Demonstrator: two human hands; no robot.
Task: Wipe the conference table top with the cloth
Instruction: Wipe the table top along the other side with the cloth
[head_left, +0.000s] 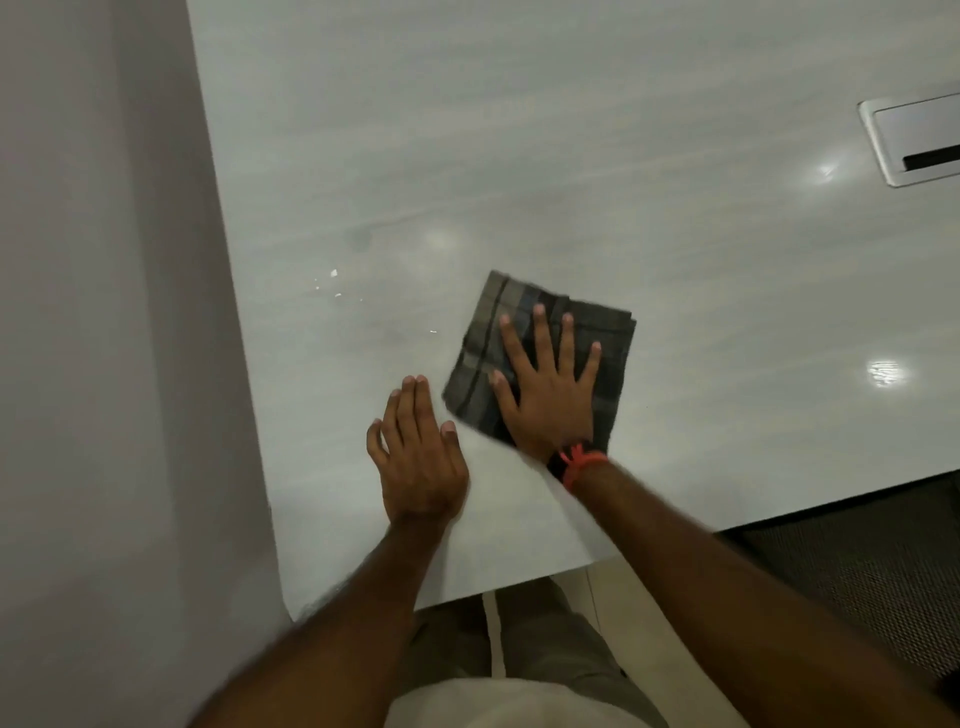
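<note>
Pressing the cloth (540, 358) flat — right hand (548, 395) fingers splayed; left hand (421, 457) flat on table (519, 156).

bare table top (571, 156) all around, cable hatch (914, 140) far right, wall (104, 312) left

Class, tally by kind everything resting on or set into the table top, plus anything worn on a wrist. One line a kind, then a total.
Hands: 2, the left hand and the right hand
Cloths: 1, the cloth under the right hand
Cable hatches: 1, the cable hatch
Wristbands: 1, the wristband
Total: 5
</note>
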